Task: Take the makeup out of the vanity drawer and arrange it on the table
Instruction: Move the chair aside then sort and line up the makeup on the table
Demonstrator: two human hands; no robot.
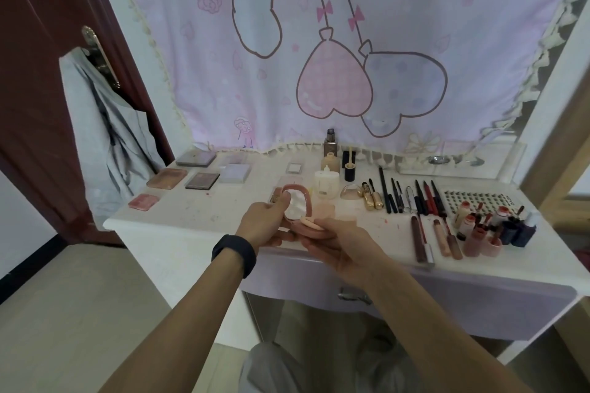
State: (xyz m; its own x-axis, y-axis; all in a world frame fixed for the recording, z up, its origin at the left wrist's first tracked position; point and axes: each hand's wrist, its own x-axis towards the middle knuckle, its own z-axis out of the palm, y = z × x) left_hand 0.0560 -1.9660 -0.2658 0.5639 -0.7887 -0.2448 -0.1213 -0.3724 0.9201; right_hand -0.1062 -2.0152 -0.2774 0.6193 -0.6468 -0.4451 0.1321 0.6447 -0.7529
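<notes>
A: Where is the compact?
B: The open pink compact (298, 206) is held over the front edge of the table (198, 210), about mid-width.
A: And the hands?
B: The left hand (265, 223) grips the mirrored lid, thumb on the mirror. The right hand (344, 246) curls round the base. The palettes (196, 158) lie near the back left corner.

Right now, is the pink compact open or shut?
Open. The pink compact has its lid raised, pale inside showing; left hand holds the lid, right hand the base.

White vanity table (198, 210): palettes (202, 180) left, bottles (326, 183) centre, pencils (396, 198), lip tubes (482, 241) right
</notes>
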